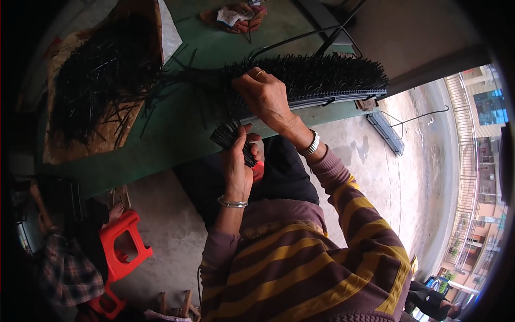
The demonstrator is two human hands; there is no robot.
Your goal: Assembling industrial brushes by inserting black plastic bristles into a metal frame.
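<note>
In my left hand (241, 155), below the table's near edge, is a bundle of thin black strips (224, 135), fingers wrapped round it. My right hand (265, 99) is closed in a pinch at the left end of a long rack (322, 98), its fingertips down among the black strips there. Whatever lies between those fingertips is hidden. Densely packed black strips (327, 72) stand upright along the rack, their tips making a bristly surface. A bent black metal rod (289, 43) rises behind them.
A loose heap of black strips (102, 70) lies on a brown board (80, 153) at the left of the green table (177, 145). A bag with white cloth (236, 19) sits at the back. A red stool (126, 241) and another person's checked sleeve (70, 268) are lower left.
</note>
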